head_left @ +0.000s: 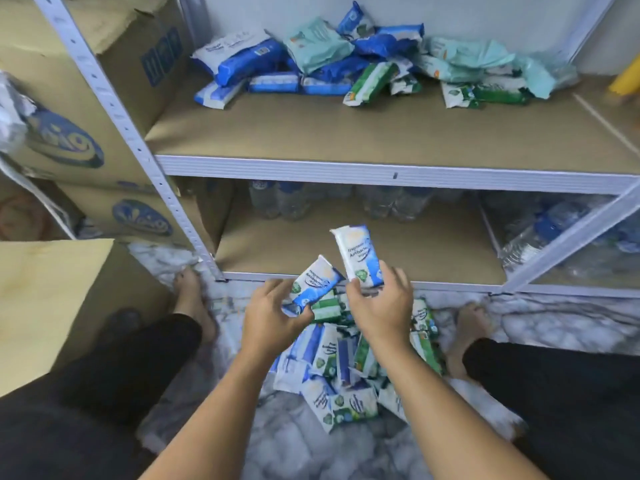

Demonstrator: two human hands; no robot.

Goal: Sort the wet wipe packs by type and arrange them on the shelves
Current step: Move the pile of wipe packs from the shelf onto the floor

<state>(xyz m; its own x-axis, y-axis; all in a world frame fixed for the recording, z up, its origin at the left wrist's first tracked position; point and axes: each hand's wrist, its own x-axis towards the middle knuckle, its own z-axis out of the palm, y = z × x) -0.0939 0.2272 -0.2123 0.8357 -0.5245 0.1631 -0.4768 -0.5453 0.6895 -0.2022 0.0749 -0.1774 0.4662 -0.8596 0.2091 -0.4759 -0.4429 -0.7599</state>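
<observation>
My left hand (273, 313) grips a small white-and-blue wipe pack (317, 280), tilted, just above the floor. My right hand (382, 306) holds a second white-and-blue pack (358, 252) upright in front of the lower shelf (433, 251). Beneath both hands a heap of several small blue and green packs (343, 372) lies on the marbled floor between my legs. On the upper shelf (346, 133) a mixed pile of blue, green and pale teal packs (346, 60) sits at the back.
Clear water bottles (346, 200) stand at the back of the lower shelf, more (554, 233) at its right. Cardboard boxes (86, 109) are stacked left of the white shelf post (145, 157), with another box (52, 306) on the floor. My bare feet flank the heap.
</observation>
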